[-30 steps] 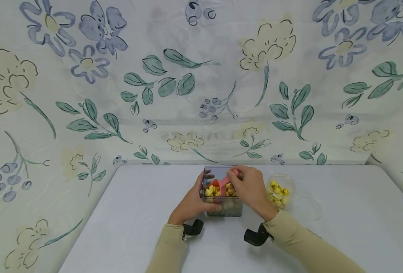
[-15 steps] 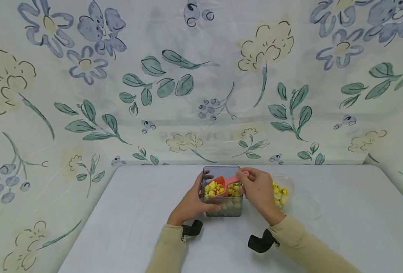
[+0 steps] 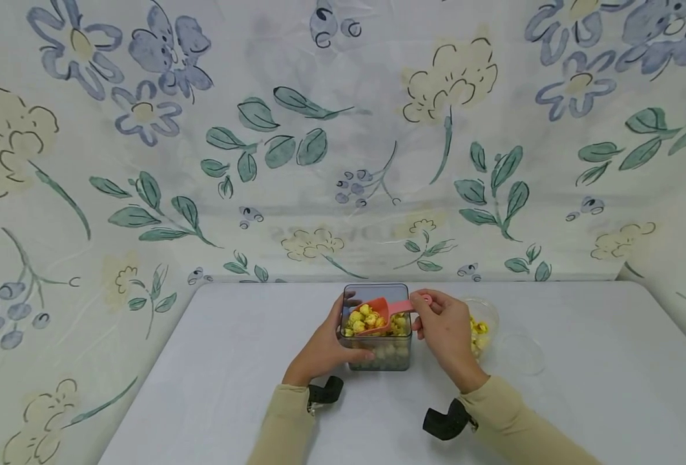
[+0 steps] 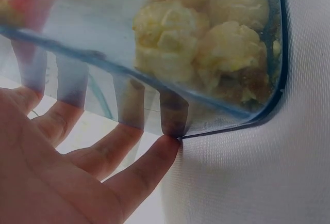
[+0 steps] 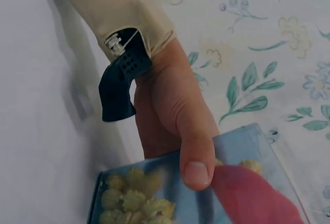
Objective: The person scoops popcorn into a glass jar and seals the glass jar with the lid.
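The right hand (image 3: pixel 447 326), pinching the pink scoop (image 3: pixel 386 311) by its handle, has lifted it heaped with yellow popcorn above the clear box (image 3: pixel 376 352) the left hand (image 3: pixel 325 349) grips, so a load looks ready to carry off.

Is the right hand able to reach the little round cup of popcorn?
Probably yes. The little round cup stands just beside the right hand, nothing between them, though that hand holds the loaded pink scoop.

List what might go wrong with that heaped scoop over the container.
The pink scoop is piled high, so yellow pieces may roll off onto the table. The right hand pinches only the handle's end, so it could tip. The small cup sits half hidden behind that hand and might be knocked.
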`<state>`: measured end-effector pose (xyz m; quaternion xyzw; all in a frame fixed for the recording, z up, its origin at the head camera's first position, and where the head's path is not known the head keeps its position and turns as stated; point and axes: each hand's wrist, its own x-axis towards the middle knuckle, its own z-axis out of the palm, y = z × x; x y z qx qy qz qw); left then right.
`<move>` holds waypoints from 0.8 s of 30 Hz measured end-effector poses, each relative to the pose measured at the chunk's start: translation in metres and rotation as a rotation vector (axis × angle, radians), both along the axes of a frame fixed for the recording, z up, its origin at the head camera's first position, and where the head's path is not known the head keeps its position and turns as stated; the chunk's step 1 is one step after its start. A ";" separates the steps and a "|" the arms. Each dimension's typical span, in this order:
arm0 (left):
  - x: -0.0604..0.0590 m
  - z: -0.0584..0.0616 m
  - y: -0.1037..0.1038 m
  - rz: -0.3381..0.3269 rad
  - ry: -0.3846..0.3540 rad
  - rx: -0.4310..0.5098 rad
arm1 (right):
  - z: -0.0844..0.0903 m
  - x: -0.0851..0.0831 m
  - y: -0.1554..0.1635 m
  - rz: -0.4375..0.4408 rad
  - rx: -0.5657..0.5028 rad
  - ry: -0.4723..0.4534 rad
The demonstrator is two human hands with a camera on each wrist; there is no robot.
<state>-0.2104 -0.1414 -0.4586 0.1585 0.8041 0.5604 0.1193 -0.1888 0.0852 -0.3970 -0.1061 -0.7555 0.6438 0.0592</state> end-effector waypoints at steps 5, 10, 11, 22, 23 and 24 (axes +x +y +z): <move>-0.001 -0.001 0.000 0.002 0.001 -0.006 | -0.001 0.002 -0.002 -0.009 -0.039 0.009; -0.001 -0.001 0.000 -0.007 0.002 -0.004 | -0.002 0.004 -0.005 -0.019 -0.073 -0.023; -0.001 -0.001 0.000 -0.009 0.003 -0.003 | -0.002 0.004 -0.006 -0.021 -0.076 -0.031; -0.002 -0.004 0.001 0.008 0.005 0.009 | -0.003 0.006 -0.006 -0.070 -0.077 -0.042; -0.002 -0.004 0.002 0.009 0.004 0.011 | -0.003 0.007 -0.006 -0.079 -0.082 -0.040; -0.002 -0.003 0.002 0.010 0.004 0.012 | -0.004 0.008 -0.005 -0.085 -0.086 -0.040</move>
